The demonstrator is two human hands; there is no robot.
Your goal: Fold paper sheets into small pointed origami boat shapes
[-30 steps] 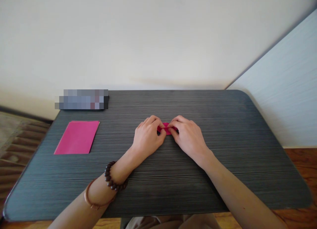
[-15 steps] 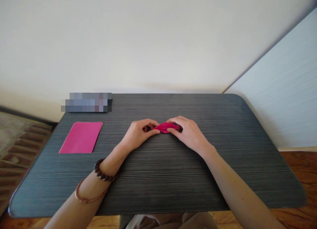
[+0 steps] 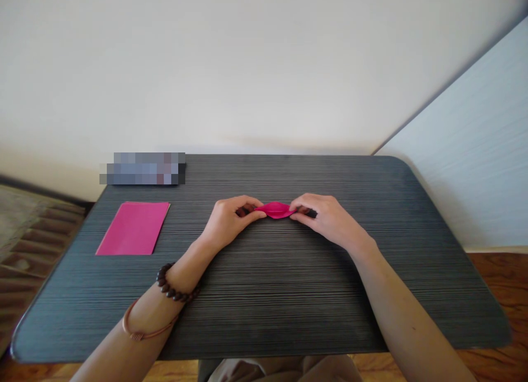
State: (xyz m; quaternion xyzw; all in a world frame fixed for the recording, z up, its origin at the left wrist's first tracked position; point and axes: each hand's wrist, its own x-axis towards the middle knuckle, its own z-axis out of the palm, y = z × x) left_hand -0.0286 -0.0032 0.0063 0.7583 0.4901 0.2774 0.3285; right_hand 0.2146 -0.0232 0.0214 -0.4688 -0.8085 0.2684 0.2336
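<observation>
A small piece of folded pink paper (image 3: 277, 209) is held between both hands above the middle of the table. It is long and narrow, widest at its centre, with a crease or slit along it. My left hand (image 3: 231, 219) pinches its left end between thumb and fingers. At the opposite end, the thumb and fingertips of my right hand (image 3: 325, 217) are closed on the paper's tip. Fingers cover both ends of the paper. A stack of square pink paper sheets (image 3: 134, 229) lies to the left of my left hand.
The dark ridged table (image 3: 268, 294) reaches back to a pale wall (image 3: 264, 68). A blurred-out, flat object (image 3: 142, 170) rests at its back left corner. A white panel (image 3: 474, 134) stands on the right, and brown pleated fabric (image 3: 37, 250) is at the left.
My right hand has shifted right, from the paper's middle to its right tip, and more of the paper shows. My left hand keeps its pinch.
</observation>
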